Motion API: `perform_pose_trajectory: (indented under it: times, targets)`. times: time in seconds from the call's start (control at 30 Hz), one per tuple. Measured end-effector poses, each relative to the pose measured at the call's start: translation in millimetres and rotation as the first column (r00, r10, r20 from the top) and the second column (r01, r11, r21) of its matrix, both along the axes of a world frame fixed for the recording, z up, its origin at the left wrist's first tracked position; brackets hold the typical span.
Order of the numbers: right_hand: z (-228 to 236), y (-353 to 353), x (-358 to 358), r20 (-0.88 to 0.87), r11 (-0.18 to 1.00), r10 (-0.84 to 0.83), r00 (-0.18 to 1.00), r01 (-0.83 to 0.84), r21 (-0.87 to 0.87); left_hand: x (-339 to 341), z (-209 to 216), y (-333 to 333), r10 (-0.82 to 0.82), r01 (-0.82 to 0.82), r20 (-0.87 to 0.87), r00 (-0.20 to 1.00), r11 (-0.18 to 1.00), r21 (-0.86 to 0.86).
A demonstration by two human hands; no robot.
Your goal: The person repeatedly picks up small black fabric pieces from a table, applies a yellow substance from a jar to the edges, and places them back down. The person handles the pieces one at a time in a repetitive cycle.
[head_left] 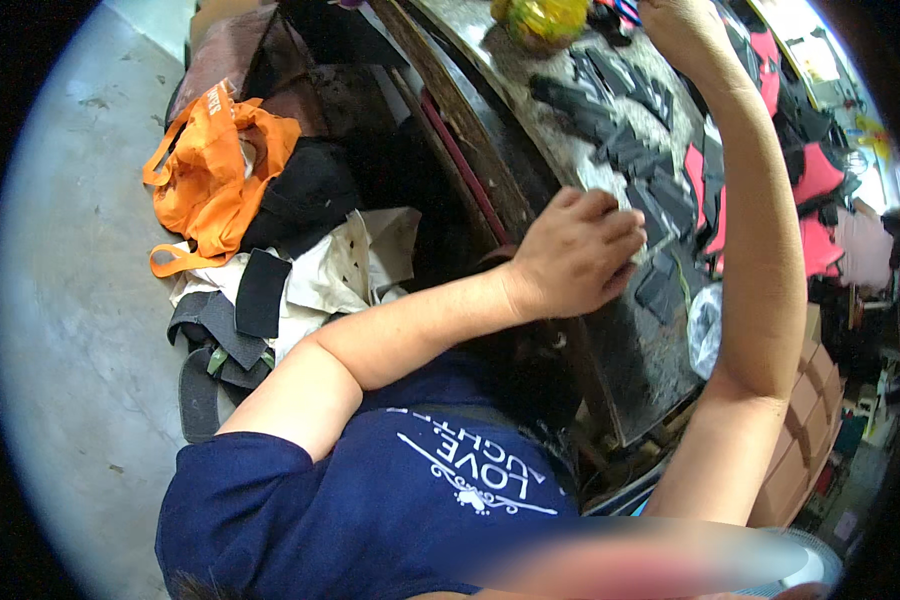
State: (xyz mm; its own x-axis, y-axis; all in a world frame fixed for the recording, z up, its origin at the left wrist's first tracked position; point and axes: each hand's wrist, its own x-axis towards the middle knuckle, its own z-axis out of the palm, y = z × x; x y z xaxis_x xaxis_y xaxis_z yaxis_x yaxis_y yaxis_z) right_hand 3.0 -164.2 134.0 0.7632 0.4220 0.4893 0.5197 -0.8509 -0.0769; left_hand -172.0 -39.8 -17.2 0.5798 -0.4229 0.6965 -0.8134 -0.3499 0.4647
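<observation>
My left hand [582,250] is over the near edge of the dark worktable [642,375], its fingers curled in. Whatever they may hold is hidden under the fingers. Beside those fingertips lie flat black pieces [660,205], spread over the tabletop. My right hand [675,30] reaches far forward to the upper edge of the view, which cuts it off. Its fingers are mostly out of sight, close to a small blue-and-dark item [625,12]. A yellow, shiny plastic bundle [545,22] sits to its left.
Pink-and-black pieces [820,175] are heaped along the right. A clear plastic bag [705,330] lies near my right forearm. On the left are an orange bag [210,170], cream cloth [345,265] and dark grey pieces [220,330], beside grey floor [80,300]. Brown cartons [795,430] stand at the right.
</observation>
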Motion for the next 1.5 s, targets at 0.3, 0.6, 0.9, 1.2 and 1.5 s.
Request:
perform_pose_trajectory:
  times: [0.3, 0.6, 0.9, 1.2, 1.5]
  targets:
    - [3.4, -73.5, -185.0, -0.395, 0.918, -0.043, 0.917, 0.192, 0.347, 2.0, -5.0, -4.4, 0.07, -0.079, 0.108, 0.992, 0.993, 0.084]
    - [-89.3, -84.1, -300.7, -0.314, 0.887, -0.381, 0.87, 0.44, 0.142, 6.3, -4.1, -4.8, 0.051, -0.064, 0.228, 0.972, 0.997, 0.051]
    - [-106.1, -82.1, -306.3, -0.317, 0.791, -0.306, 0.898, 0.425, 0.44, -31.4, 18.7, -17.7, -0.256, 0.251, 0.132, 0.958, 0.966, 0.058]
    - [-91.1, -90.3, -323.8, -0.369, 0.476, -0.025, 0.929, 0.336, 0.813, -44.2, 22.1, -29.6, -0.526, 0.315, -0.677, 0.515, 0.851, -0.421]
    - [-92.2, -76.2, -327.4, -0.362, 0.629, -0.137, 0.922, 0.363, 0.687, -30.4, 31.1, -24.5, -0.648, 0.194, -0.761, 0.035, 0.752, -0.631]
